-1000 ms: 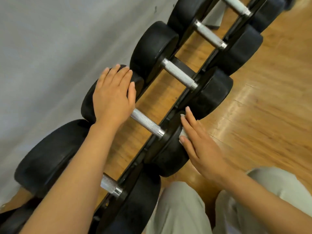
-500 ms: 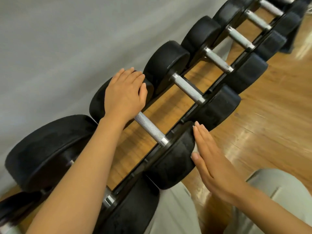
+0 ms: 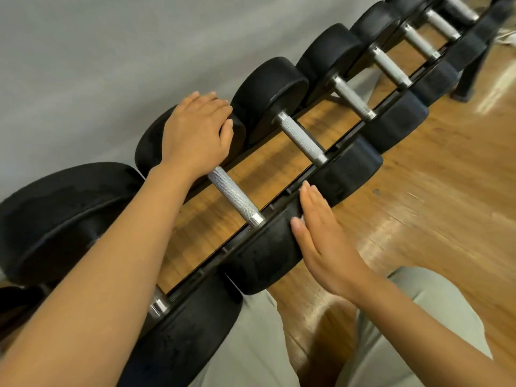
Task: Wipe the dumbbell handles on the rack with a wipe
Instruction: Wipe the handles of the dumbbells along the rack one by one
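Left hand lies palm-down on the far black head of a dumbbell, fingers draped loosely over the top, holding nothing; right hand is flat, fingers straight and together, pressed against the near head of the same dumbbell; its knurled handle sits bare between both hands; wipe can't be made out; rack runs diagonally along grey wall; more dumbbells beyond; wood floor right.
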Demonstrator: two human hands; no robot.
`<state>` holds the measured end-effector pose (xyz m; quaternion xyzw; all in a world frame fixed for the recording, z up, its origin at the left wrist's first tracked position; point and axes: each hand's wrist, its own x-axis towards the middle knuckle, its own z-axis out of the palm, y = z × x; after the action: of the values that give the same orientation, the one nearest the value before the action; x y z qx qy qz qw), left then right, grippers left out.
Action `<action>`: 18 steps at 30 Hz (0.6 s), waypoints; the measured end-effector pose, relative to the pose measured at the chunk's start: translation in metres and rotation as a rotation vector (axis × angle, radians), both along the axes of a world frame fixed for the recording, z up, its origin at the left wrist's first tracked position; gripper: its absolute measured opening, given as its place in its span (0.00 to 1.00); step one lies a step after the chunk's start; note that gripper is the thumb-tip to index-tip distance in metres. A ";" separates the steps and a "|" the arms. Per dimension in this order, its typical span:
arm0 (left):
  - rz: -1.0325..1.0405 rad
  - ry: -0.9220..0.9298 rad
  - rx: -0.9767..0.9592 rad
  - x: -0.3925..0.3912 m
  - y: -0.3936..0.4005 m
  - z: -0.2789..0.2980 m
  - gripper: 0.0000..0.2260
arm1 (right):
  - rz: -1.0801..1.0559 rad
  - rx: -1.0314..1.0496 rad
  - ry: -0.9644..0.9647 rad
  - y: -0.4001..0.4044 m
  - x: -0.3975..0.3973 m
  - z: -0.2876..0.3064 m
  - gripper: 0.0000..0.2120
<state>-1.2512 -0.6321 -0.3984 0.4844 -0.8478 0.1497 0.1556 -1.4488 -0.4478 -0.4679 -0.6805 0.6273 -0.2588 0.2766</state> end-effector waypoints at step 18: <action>0.006 0.014 0.015 0.000 0.000 -0.002 0.20 | 0.045 -0.428 0.528 -0.010 0.061 0.001 0.30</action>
<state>-1.2515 -0.6325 -0.4004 0.4891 -0.8463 0.1404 0.1575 -1.3878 -0.4583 -0.4671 -0.7803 0.5935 -0.1934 -0.0386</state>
